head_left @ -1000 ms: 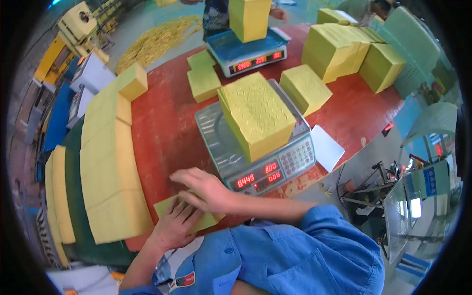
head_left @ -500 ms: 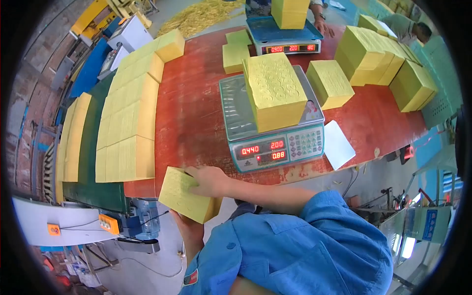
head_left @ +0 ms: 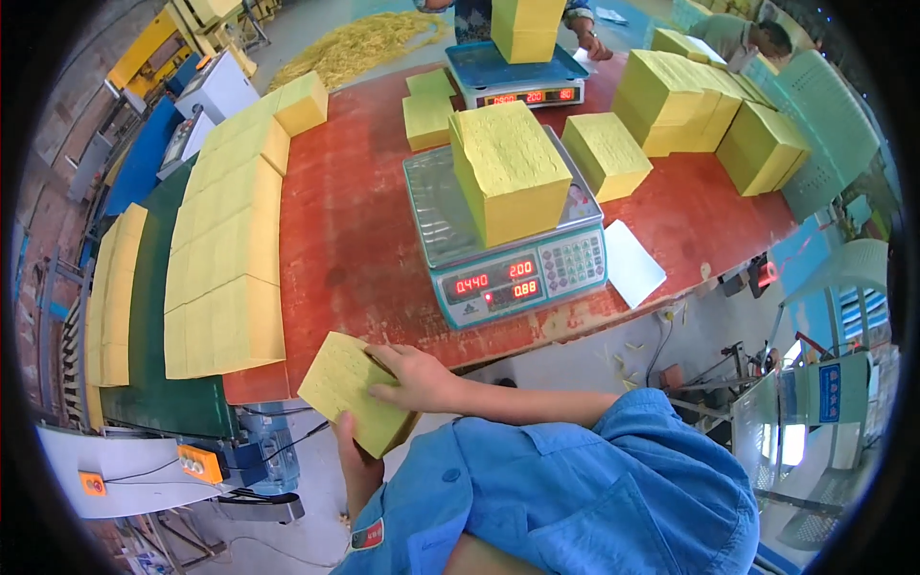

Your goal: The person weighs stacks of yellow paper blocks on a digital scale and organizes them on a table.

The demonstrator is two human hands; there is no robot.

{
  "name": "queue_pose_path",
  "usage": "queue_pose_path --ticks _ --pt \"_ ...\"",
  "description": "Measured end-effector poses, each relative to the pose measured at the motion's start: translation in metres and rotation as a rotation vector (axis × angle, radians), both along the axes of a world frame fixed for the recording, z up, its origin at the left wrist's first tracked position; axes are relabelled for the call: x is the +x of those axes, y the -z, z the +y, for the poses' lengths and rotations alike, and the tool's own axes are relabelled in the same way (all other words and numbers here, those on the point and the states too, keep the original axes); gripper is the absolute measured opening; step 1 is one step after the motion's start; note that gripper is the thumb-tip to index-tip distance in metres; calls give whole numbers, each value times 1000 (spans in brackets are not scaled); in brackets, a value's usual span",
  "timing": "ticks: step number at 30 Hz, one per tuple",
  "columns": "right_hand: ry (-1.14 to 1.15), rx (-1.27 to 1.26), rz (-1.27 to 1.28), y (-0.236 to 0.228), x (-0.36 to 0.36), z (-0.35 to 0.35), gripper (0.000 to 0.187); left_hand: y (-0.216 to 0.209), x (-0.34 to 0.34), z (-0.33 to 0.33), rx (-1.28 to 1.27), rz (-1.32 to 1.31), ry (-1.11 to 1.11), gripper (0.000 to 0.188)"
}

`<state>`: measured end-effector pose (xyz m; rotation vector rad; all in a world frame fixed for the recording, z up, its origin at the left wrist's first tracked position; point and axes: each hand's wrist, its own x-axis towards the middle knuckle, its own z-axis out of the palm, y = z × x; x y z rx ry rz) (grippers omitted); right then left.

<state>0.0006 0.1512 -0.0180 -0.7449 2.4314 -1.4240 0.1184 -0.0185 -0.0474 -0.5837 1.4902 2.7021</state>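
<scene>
A thick stack of yellow paper [head_left: 347, 388] is held between my hands, tilted, at the front left corner of the red table. My right hand [head_left: 420, 379] lies along its right side, fingers closed on the upper face and edge. From below, my left hand [head_left: 356, 458] grips the near side with its thumb up on the face; its other fingers are hidden under the stack. Right of my hands stands a weighing scale [head_left: 426, 218] with a lit red display, and another yellow paper stack [head_left: 513, 168] rests on its pan.
Rows of yellow stacks [head_left: 225, 244] line the table's left side; others [head_left: 685, 110] stand far right. A white sheet [head_left: 632, 266] lies beside the scale. Across the red table [head_left: 350, 192], a co-worker's hand [head_left: 594, 44] is near a second scale [head_left: 527, 91]. Another person bends at far right.
The view has shifted, so the table sits further left. My left thumb now shows on the stack's face, and my right fingers lie further along its edge. A co-worker's hand has lifted.
</scene>
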Motion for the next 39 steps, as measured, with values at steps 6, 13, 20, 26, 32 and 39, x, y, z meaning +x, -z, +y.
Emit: queue_pose_path --ticks 6,13,20,26,32,39 --pt "124 -222 -268 -3 -7 52 52 -43 -5 -2 89 -43 -32 66" --pt "197 -511 -92 -113 -47 140 59 -150 -123 60 -366 278 148 50" --pt "445 -846 -265 -160 -170 240 41 -236 -280 178 181 285 561 47" --pt "384 -782 -395 -130 -221 263 29 -226 -319 201 -176 126 633 57" --pt "388 -684 -378 -130 -221 256 28 -221 -325 195 -188 79 567 60" --pt "373 -603 -310 -120 -222 256 30 -210 -328 189 -230 100 539 58"
